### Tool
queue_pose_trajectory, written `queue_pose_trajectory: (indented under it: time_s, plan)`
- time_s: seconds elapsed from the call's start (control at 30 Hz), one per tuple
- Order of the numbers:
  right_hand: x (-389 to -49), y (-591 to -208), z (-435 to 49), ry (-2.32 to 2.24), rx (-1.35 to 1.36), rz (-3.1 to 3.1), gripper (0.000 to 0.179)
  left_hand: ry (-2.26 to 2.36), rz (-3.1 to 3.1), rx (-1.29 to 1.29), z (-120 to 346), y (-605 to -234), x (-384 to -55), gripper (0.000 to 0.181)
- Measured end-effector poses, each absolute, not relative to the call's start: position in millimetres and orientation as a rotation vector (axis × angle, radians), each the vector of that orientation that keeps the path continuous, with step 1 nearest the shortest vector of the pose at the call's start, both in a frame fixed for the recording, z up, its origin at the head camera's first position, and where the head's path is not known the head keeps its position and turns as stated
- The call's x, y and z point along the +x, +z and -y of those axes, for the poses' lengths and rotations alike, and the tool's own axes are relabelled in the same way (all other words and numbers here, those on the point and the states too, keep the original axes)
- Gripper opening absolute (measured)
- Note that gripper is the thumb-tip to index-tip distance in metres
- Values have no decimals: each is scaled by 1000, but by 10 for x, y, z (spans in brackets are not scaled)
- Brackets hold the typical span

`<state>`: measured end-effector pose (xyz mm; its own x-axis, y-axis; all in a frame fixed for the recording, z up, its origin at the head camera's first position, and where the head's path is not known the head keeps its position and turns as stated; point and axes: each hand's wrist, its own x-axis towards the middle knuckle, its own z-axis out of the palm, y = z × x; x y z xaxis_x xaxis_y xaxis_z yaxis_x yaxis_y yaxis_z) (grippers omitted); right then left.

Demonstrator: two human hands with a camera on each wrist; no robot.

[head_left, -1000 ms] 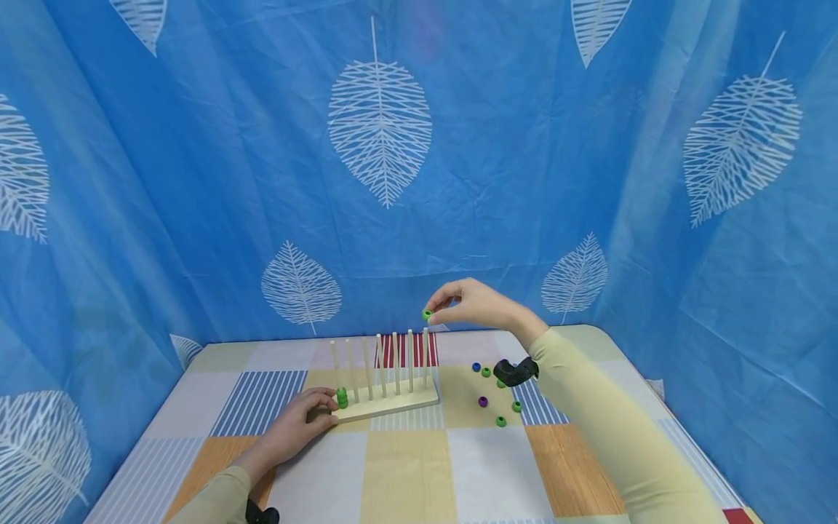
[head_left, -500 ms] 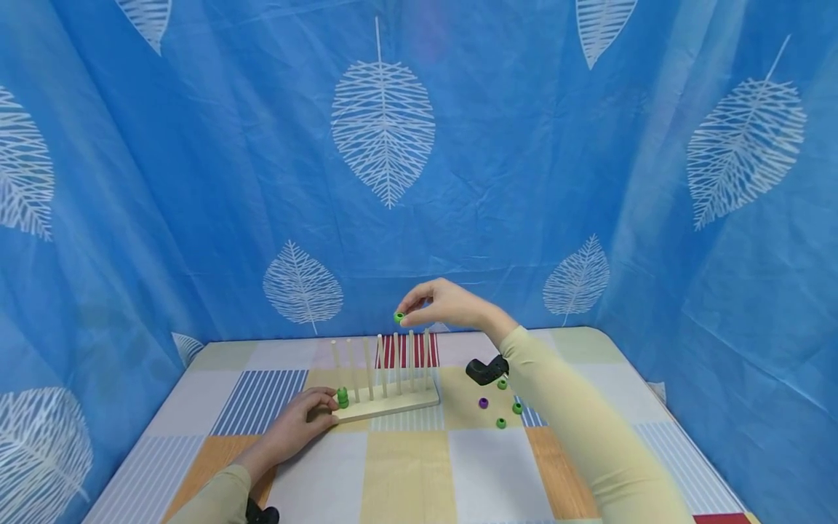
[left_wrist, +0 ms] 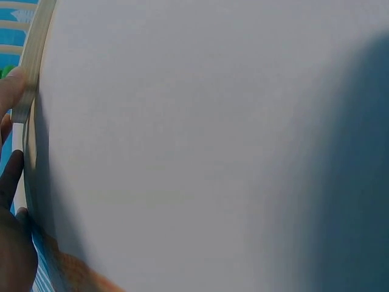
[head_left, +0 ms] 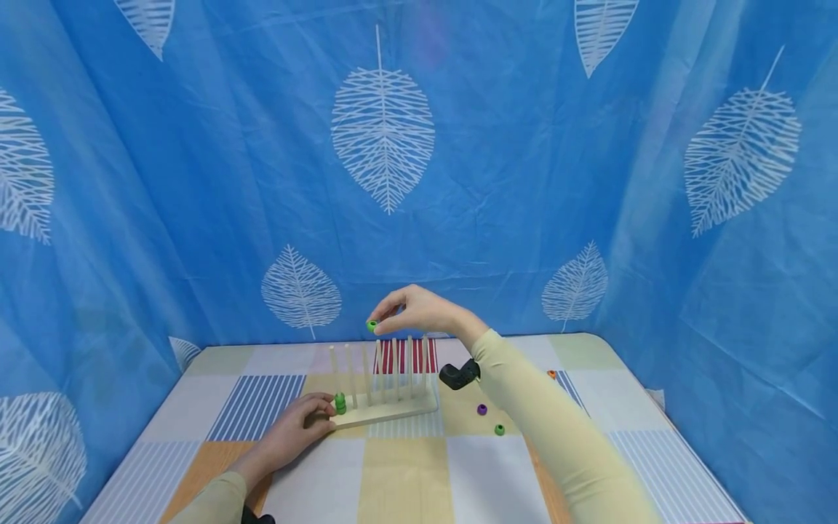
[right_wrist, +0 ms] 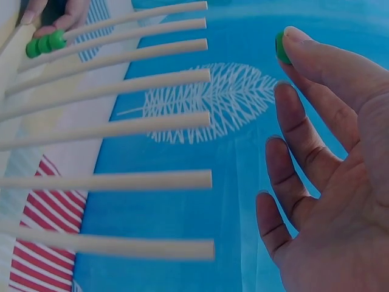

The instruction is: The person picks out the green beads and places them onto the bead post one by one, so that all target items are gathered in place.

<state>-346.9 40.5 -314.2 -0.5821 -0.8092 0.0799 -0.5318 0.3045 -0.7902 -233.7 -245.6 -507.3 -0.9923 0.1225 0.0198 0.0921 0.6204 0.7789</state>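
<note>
In the head view, a pale wooden peg board (head_left: 393, 413) with several upright pegs stands on the table. My left hand (head_left: 300, 431) holds its left end, thumb at the front edge. Beside those fingers, green beads (head_left: 340, 404) are stacked on the leftmost peg; the right wrist view shows three of them (right_wrist: 45, 45). Above the peg tops, my right hand (head_left: 422, 308) pinches another green bead (right_wrist: 281, 48) between thumb and index finger. Its other fingers are spread loosely. The left wrist view catches the left thumb (left_wrist: 11, 88) against the board's edge.
To the board's right lie a purple bead (head_left: 481, 410), a green bead (head_left: 500, 430) and an orange bead (head_left: 552, 374). The right forearm (head_left: 556, 429) covers part of that area. A blue leaf-print curtain (head_left: 484, 218) hangs behind the patchwork tablecloth (head_left: 399, 473).
My right hand has carried the green bead leftward over the pegs, from above the right end to about the middle. The left hand has stayed at the board's left end.
</note>
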Motion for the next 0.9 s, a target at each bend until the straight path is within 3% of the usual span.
queue_pose_trajectory:
  time_s: [0.9]
  plan:
    - [-3534, -3267, 54, -1103, -1242, -2198, 25, 1351, -2811, 195, 2440, -5067, -2321, 11]
